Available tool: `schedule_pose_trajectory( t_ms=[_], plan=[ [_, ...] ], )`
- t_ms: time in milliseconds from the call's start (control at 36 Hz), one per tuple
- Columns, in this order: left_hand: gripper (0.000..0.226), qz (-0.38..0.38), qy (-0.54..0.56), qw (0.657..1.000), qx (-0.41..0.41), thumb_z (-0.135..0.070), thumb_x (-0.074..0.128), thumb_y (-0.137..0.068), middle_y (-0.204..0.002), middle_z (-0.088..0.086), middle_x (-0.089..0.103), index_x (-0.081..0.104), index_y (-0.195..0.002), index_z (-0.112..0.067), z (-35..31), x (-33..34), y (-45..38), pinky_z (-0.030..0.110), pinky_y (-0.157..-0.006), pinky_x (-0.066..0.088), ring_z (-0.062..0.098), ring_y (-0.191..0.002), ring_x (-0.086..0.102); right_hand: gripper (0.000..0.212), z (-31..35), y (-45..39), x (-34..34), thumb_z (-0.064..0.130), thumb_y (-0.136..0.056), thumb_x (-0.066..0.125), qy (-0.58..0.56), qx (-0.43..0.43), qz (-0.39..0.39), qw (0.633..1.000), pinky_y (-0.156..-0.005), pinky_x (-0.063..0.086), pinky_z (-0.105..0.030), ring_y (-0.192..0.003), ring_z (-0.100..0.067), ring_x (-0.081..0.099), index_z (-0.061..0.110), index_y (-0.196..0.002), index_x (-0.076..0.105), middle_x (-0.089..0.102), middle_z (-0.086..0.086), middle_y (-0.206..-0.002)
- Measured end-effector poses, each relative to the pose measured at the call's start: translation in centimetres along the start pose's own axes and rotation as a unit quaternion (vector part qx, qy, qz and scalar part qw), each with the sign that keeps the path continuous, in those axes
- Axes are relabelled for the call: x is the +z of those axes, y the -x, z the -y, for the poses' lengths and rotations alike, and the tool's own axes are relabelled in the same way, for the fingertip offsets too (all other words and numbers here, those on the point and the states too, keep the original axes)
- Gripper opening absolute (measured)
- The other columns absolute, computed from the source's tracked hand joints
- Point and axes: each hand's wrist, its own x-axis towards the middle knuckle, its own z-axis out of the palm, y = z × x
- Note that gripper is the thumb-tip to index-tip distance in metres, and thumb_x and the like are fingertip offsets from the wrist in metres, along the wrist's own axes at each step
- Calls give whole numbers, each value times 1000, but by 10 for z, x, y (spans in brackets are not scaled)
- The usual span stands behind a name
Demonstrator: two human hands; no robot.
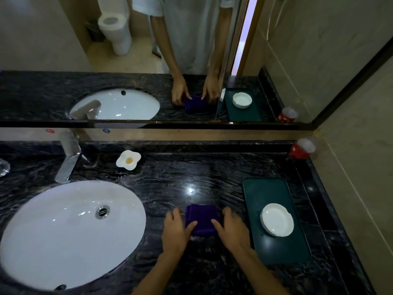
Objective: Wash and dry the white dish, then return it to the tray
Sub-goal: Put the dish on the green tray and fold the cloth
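We press left hand and right hand flat-fingered on folded purple cloth, nothing clasped; square it on tabletop; white dish rests in tray.

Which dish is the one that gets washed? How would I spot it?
Find the dark marble counter right of the white sink. At its right end lies a dark green tray, and the white dish, round and shallow, sits alone on it. The flower-shaped soap dish stands by the tap.
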Motion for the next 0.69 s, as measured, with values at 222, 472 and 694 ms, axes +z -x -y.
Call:
schedule_pose_trajectory(
  t_ms=[222,472,694],
  plan=[
    [62,24,-282,910,302,-52,37,-98,-162,-9,28,32,-154,-27,20,21,3,52,-115,15,31,-147,31,64,-20,3,42,54,-98,-7,115,-197,43,973,-125,16,-47,-154,-18,-4,28,-156,-14,-12,9,-166],
    [54,133,-134,950,250,-41,37,-97,-166,0,21,42,-149,-25,18,6,-1,45,-119,29,27,-145,29,59,-9,2,26,45,-103,41,-147,-97,35,984,-117,30,-32,-144,-11,34,24,-156,26,18,7,-165],
    [45,104,65,992,37,-20,67,-92,-121,15,63,57,-136,-17,-17,-1,-2,10,-83,40,23,-106,61,40,11,-6,28,20,-97,61,-321,81,56,942,-75,47,-22,-97,-15,61,10,-134,51,68,-7,-121]
  ],
)
